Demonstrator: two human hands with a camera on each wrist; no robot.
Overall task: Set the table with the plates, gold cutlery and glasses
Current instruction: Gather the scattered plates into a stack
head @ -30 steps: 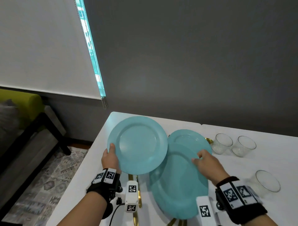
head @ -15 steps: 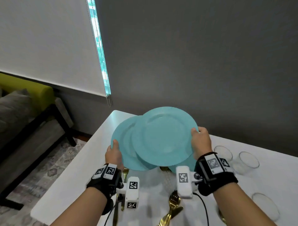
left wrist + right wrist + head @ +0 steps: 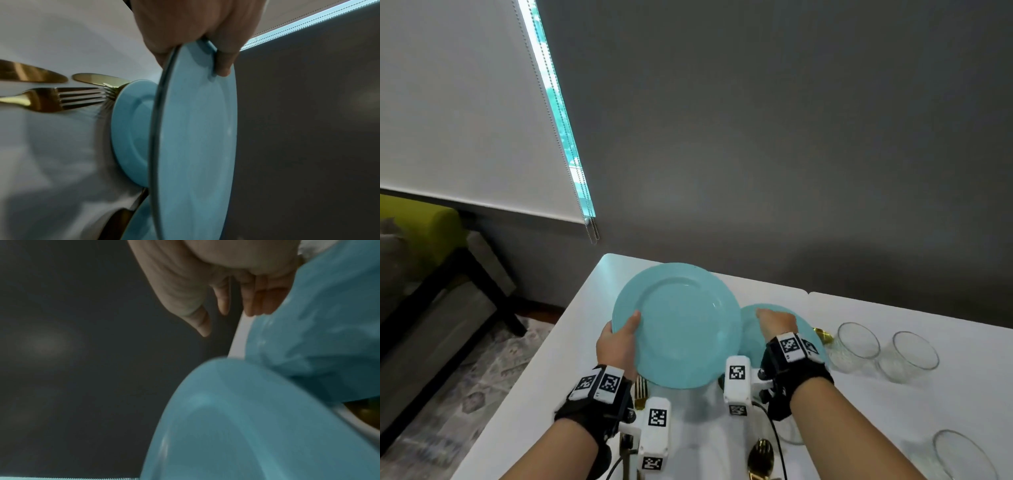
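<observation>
My left hand (image 3: 619, 339) grips the left rim of a large turquoise plate (image 3: 681, 325), thumb on top, and holds it tilted above the white table (image 3: 551, 377). In the left wrist view the thumb (image 3: 225, 63) lies on the plate's face (image 3: 195, 138). My right hand (image 3: 775, 320) hovers with relaxed fingers (image 3: 259, 305) over a smaller turquoise plate (image 3: 749, 339) lying on the table, holding nothing. Gold knives (image 3: 35, 74) and a gold fork (image 3: 61, 99) lie under the large plate. Two glasses (image 3: 858, 346) stand to the right.
A third glass (image 3: 962, 455) stands at the near right, and a gold spoon (image 3: 760, 455) lies near the front. The grey wall (image 3: 791, 171) runs behind the table. A green sofa (image 3: 417, 219) and a rug lie off the table's left edge.
My right hand has let go of the large plate it carried over the left one and moved right, above the smaller plate. The left hand alone holds the large plate.
</observation>
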